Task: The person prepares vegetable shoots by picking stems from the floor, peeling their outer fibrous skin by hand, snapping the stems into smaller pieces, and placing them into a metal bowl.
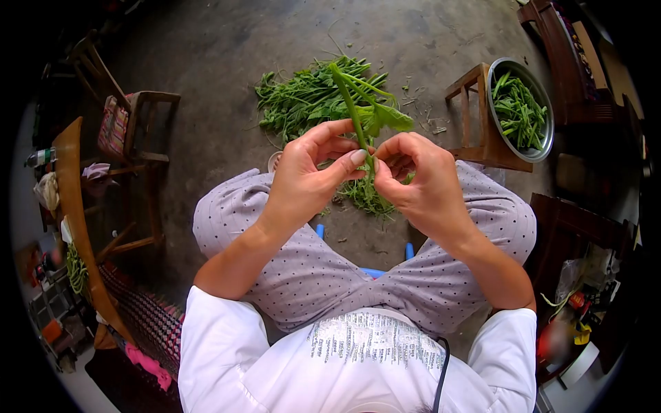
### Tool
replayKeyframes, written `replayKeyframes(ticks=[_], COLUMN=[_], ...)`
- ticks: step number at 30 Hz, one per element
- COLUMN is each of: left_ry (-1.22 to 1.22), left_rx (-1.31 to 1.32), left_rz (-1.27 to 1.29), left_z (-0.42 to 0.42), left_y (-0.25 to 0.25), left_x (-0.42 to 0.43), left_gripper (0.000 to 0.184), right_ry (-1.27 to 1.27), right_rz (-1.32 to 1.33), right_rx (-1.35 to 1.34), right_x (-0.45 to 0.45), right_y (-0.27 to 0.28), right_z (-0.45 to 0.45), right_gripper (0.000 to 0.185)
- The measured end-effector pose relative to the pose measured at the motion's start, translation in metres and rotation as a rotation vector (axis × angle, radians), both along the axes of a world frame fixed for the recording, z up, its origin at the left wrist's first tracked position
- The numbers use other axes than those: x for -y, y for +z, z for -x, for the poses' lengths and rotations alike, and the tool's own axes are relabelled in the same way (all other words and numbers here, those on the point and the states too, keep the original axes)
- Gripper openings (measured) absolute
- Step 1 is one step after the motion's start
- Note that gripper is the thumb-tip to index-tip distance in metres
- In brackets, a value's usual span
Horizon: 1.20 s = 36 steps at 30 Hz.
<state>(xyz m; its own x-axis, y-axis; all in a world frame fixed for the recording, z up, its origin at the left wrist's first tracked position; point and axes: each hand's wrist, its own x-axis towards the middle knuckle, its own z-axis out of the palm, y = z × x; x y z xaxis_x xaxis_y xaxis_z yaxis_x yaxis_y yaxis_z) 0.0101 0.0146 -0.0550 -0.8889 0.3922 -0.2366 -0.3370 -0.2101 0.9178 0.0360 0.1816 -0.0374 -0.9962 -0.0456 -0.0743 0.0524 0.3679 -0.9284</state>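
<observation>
A leafy green vegetable stem (348,100) stands nearly upright in front of me, a leaf (385,118) hanging off its right side. My left hand (311,165) is closed round the lower part of the stem, its thumb pressed along it. Beside it, my right hand (421,172) pinches at the stem's lower end with thumb and forefinger; the exact spot is partly hidden by the fingers. Beyond my hands, a heap of leafy green stems (296,103) lies on the floor. Below my hands, a smaller pile of green scraps (368,197) lies between my legs.
At right, a metal basin (549,134) with cut green stems (518,110) rests tilted-looking on a wooden stool (490,153). A wooden chair (138,113) and a table edge (69,179) stand at left. Blue seat parts (372,272) show beneath me.
</observation>
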Motion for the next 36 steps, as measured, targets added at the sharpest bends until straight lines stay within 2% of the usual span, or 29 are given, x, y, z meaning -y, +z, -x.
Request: replayKeyframes(ticks=[8,10,11,14,15,18,19,21,28,34,36], left_ry=[-0.024,-0.048,-0.071,-0.113,-0.114,-0.168,-0.174,-0.182,-0.336,-0.356,-0.389], left_rx=[0.009,0.045,0.082,0.125,0.122,0.166,0.194,0.221,0.258,0.287,0.357], left_rz=[0.071,0.032,-0.005,0.015,0.014,0.037,0.03,0.024,0.012,-0.018,-0.105], left_z=[0.002,0.002,0.001,0.002,0.002,0.001,0.001,0.0,-0.002,0.0,0.002], left_y=[0.002,0.0,-0.002,-0.004,-0.003,0.002,0.002,0.003,0.006,0.007,0.007], left_x=[0.003,0.004,0.004,0.007,0.008,0.008,0.007,0.007,0.012,0.018,0.02], left_gripper=[0.04,0.04,0.04,0.041,0.041,0.041,0.039,0.038,0.032,0.034,0.034], right_ry=[-0.064,-0.069,-0.068,0.016,0.016,0.075,0.071,0.036,-0.086,-0.238,-0.287], right_rz=[-0.012,0.23,0.229,0.528,0.526,0.955,0.954,1.126,1.23,1.229,1.248], right_rx=[-0.028,0.149,0.147,0.198,0.196,0.273,0.27,0.359,0.128,0.188,0.218], right_x=[-0.004,-0.009,-0.013,-0.025,-0.025,-0.032,-0.034,-0.036,-0.055,-0.064,-0.065], right_y=[0.0,-0.001,-0.001,-0.001,-0.001,0.0,0.0,-0.001,-0.007,-0.008,-0.008], right_z=[0.005,0.01,0.012,0.02,0.022,0.028,0.029,0.031,0.04,0.046,0.047], right_gripper=[0.012,0.011,0.011,0.013,0.013,0.015,0.015,0.014,0.015,0.016,0.015])
